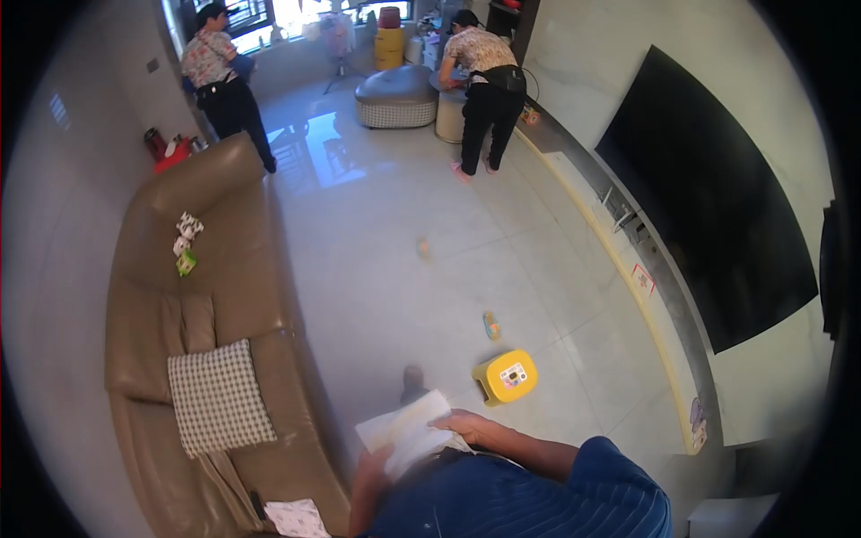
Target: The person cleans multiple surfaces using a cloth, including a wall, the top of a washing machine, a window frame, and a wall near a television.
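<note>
A white folded sheet (405, 432) is held in front of my body at waist height; whether it is cloth or paper I cannot tell. My right hand (462, 425) grips its right edge, fingers closed on it. At its lower left side my left hand (375, 463) holds it too, partly hidden by the sheet. Just ahead and to the right, a yellow step stool (509, 377) stands on the floor. Beyond the stool lies a small colourful flat piece (491, 325).
A brown leather sofa (296, 430) with a checked cushion (220, 399) and small toys (186, 242) runs along the left. At right, a large black television (708, 206) hangs above a low ledge (619, 247). Two people work at the far end, near a grey ottoman (395, 90).
</note>
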Action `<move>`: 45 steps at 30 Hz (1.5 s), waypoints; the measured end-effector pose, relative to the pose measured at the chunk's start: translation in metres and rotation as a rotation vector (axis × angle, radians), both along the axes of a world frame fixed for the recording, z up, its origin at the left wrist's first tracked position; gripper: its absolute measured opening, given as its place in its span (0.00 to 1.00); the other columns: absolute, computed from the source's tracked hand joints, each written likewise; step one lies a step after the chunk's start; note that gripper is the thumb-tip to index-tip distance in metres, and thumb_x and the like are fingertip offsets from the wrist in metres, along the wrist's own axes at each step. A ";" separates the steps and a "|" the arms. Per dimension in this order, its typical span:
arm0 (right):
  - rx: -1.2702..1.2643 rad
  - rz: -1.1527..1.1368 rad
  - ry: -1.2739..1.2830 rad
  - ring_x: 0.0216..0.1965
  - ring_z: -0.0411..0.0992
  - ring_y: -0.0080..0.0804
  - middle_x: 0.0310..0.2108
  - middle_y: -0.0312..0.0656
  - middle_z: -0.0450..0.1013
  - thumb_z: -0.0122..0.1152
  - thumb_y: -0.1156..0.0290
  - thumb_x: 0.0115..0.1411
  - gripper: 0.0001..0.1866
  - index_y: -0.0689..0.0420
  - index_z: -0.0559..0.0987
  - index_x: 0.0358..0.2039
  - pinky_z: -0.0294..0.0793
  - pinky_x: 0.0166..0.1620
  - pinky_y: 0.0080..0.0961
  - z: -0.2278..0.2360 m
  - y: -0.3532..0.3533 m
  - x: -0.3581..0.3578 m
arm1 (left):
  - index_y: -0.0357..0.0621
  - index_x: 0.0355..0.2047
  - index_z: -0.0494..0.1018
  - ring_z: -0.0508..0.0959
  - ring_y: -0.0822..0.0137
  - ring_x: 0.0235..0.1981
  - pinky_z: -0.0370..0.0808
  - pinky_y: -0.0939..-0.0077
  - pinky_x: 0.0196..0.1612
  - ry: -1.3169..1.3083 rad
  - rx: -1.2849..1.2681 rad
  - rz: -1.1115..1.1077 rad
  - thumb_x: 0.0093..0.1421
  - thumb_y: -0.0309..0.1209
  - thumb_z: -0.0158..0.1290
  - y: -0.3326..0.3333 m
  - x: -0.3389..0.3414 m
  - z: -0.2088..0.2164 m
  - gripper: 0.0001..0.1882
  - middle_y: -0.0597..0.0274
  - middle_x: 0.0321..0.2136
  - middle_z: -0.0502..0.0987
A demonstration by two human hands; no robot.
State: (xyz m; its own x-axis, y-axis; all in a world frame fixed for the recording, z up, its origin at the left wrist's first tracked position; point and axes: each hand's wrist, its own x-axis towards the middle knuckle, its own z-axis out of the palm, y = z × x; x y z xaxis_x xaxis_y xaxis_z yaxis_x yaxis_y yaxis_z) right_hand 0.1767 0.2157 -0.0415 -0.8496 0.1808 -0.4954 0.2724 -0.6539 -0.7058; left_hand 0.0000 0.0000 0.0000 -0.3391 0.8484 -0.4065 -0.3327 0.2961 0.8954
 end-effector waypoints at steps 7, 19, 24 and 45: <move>0.158 0.050 -0.042 0.47 0.73 0.46 0.45 0.54 0.74 0.55 0.65 0.59 0.19 0.62 0.76 0.47 0.69 0.51 0.33 0.055 0.095 -0.095 | 0.32 0.51 0.67 0.76 0.54 0.45 0.74 0.64 0.49 -0.316 -0.157 0.247 0.58 0.26 0.49 0.125 -0.084 0.083 0.20 0.49 0.46 0.74; -0.149 -0.188 -0.154 0.42 0.73 0.28 0.41 0.43 0.76 0.51 0.66 0.62 0.17 0.66 0.77 0.45 0.70 0.47 0.24 0.062 0.184 -0.164 | 0.29 0.52 0.66 0.78 0.56 0.42 0.76 0.65 0.47 -0.319 -0.226 0.151 0.58 0.23 0.50 0.239 -0.178 0.054 0.21 0.49 0.45 0.75; -0.192 -0.285 -0.192 0.40 0.74 0.28 0.41 0.44 0.76 0.53 0.66 0.62 0.18 0.67 0.77 0.45 0.72 0.44 0.24 0.046 0.215 -0.209 | 0.28 0.51 0.67 0.79 0.57 0.40 0.77 0.67 0.45 -0.390 -0.266 0.093 0.58 0.23 0.51 0.308 -0.235 0.094 0.20 0.49 0.43 0.76; -0.401 -0.448 -0.279 0.39 0.76 0.32 0.39 0.42 0.77 0.61 0.72 0.58 0.16 0.64 0.76 0.46 0.75 0.43 0.26 0.086 0.329 -0.380 | 0.28 0.48 0.70 0.77 0.64 0.36 0.74 0.73 0.38 -0.359 -0.336 -0.002 0.57 0.32 0.51 0.411 -0.409 0.078 0.21 0.52 0.39 0.77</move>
